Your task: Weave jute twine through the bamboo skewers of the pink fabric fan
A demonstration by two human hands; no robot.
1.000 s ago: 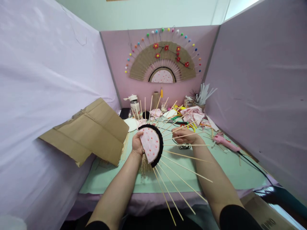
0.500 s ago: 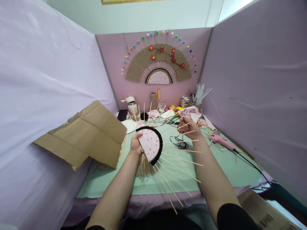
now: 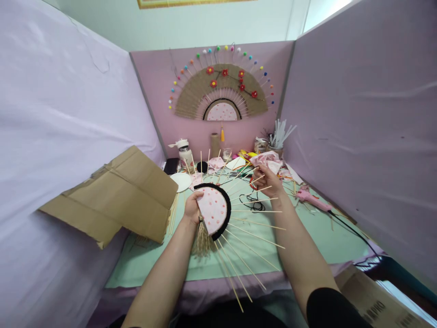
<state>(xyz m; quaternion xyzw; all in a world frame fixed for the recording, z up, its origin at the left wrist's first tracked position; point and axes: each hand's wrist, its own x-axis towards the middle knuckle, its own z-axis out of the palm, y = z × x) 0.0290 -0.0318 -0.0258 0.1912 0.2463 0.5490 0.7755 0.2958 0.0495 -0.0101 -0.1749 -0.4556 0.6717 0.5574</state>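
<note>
Left hand (image 3: 192,207) is gripping the dotted fan base (image 3: 212,209) over the surface (image 3: 336,241); right hand (image 3: 266,180) is apparently pinching black cord (image 3: 258,208). Tension should be running even, sparing the sticks (image 3: 256,238).

Open mat (image 3: 327,241) between right forearm (image 3: 297,241) and glue gun (image 3: 312,199); centre obstructed by splayed sticks (image 3: 256,235) with cord (image 3: 258,206) behind, left by cardboard (image 3: 129,196), rear by bottle (image 3: 186,156) and cloth (image 3: 267,160).
</note>
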